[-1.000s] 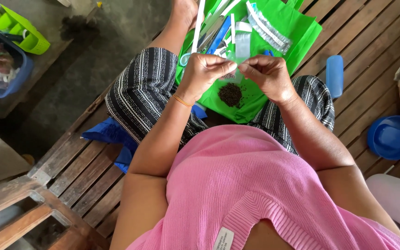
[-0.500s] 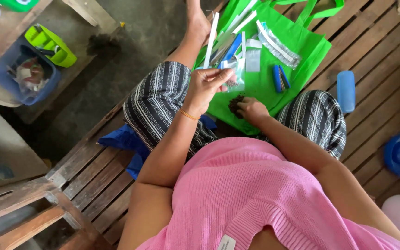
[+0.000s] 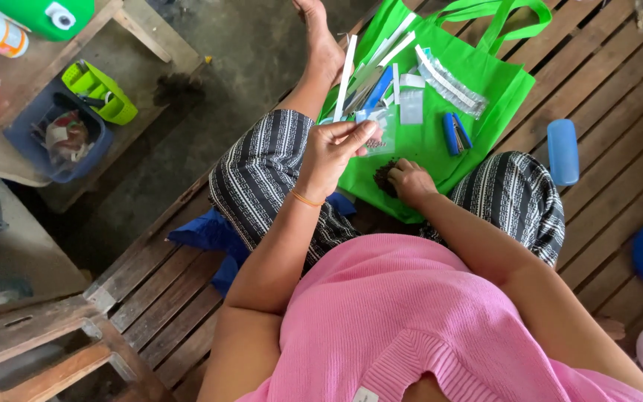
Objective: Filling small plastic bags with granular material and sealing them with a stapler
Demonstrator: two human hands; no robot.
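Left hand (image 3: 334, 152) pinches small clear packet (image 3: 378, 138), raised. Right hand (image 3: 413, 181) fingers closed into dark crumbly pile (image 3: 385, 177) near green bag's (image 3: 485, 93) front edge.

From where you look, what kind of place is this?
Probably a porch or raised sitting platform at a home: a slatted wooden floor beside bare concrete ground, with a rough wooden bench holding household containers.

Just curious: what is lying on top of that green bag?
On the green bag lie white strips, clear packets, blue sticks and a dark pile. The right hand covers part of the pile.
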